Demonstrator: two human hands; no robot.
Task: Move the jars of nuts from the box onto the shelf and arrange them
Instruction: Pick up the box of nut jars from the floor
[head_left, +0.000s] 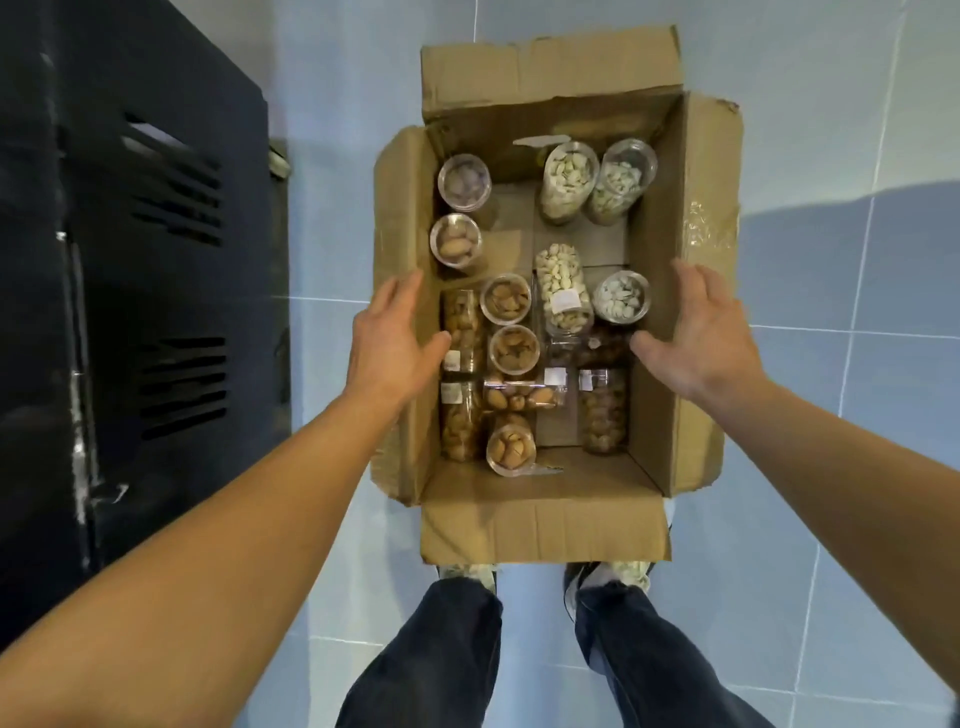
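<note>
An open cardboard box (670, 322) stands on the tiled floor before my feet. Inside are several clear plastic jars of nuts: pistachio jars (566, 179) at the far right, almond jars (506, 299) in the middle, darker nut jars (602, 410) at the near right; some stand upright, others lie on their sides. My left hand (392, 338) hovers over the box's left wall, fingers spread, holding nothing. My right hand (696, 332) hovers over the right wall, thumb toward the jars, likewise with nothing in it. No shelf is in view.
A black metal cabinet (130, 260) with vent slots stands to the left of the box. Pale blue floor tiles (831, 467) surround the box. My legs and shoes (613, 577) are just behind the box's near flap.
</note>
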